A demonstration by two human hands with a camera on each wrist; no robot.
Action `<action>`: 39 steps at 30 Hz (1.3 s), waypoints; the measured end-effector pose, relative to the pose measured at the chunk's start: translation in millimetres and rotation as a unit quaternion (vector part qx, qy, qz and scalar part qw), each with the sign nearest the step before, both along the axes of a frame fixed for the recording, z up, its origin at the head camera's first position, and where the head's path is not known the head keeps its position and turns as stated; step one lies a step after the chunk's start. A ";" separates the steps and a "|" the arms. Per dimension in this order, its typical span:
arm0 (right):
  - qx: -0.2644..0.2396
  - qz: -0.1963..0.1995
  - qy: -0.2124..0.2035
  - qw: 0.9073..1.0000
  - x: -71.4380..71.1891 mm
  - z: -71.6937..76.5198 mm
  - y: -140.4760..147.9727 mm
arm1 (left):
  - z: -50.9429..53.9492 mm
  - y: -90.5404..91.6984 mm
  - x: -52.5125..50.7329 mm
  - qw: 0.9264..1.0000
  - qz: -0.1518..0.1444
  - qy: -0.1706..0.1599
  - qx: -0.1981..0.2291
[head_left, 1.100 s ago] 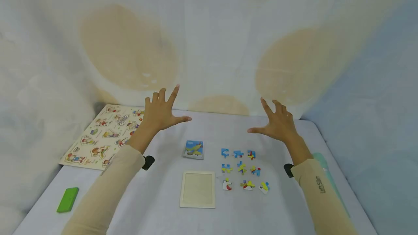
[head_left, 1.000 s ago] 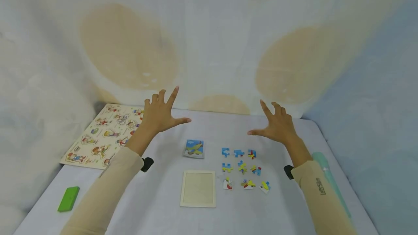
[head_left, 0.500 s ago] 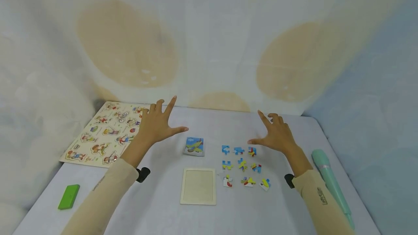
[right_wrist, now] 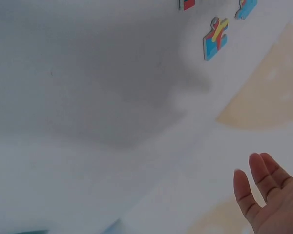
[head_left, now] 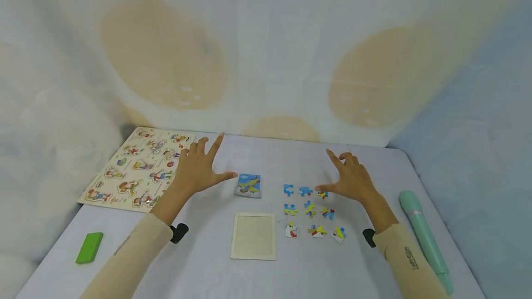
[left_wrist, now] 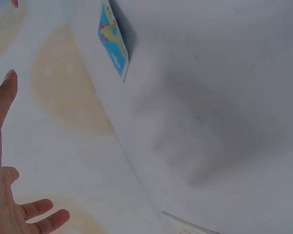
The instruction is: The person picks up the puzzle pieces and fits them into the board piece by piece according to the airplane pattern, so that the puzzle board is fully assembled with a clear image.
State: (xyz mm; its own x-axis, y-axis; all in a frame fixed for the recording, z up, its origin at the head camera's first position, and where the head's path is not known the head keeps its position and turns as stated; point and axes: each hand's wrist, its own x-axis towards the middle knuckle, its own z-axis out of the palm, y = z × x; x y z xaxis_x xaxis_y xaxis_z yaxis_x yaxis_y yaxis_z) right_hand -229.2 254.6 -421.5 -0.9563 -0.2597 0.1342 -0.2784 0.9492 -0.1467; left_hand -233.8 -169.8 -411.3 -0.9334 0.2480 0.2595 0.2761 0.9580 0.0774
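Note:
My left hand (head_left: 194,170) hovers over the table with thumb and forefinger spread apart, holding nothing. Its thumb tip appears close to a small picture card (head_left: 249,185) showing a yellow plane on blue. My right hand (head_left: 351,178), likewise spread and holding nothing, is above the table; its thumb overlaps the top right jigsaw piece (head_left: 323,194) in the head view. Several jigsaw pieces (head_left: 310,209) lie loose in three rows. Left of them lies a pale square puzzle frame (head_left: 234,236) with a bare inside. In the right wrist view a blue, red and yellow piece (right_wrist: 215,39) rests on the cloth.
A large wooden board (head_left: 109,196) with printed children figures lies at the back left. Nearer on that side is a green block (head_left: 89,248). A mint-green microphone-shaped object (head_left: 426,239) lies along the right edge. Draped cloth (head_left: 274,59) rises behind the table.
Both hands have come down and nearer in the head view, still spread. The view has tilted slightly, and more of the mint-green object shows beside the right sleeve. The pieces lie as before.

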 end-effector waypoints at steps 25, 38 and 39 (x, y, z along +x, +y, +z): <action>-0.031 0.017 -0.039 0.999 21.5 -28.6 5.4 | -44.0 -10.3 43.4 0.999 -0.021 -0.031 -0.005; -0.042 0.010 -0.063 0.997 31.0 -38.3 3.0 | -63.8 -11.6 70.4 0.997 -0.048 -0.051 -0.016; -0.043 0.010 -0.064 0.997 31.8 -39.0 3.1 | -64.9 -11.3 72.1 0.997 -0.051 -0.053 -0.016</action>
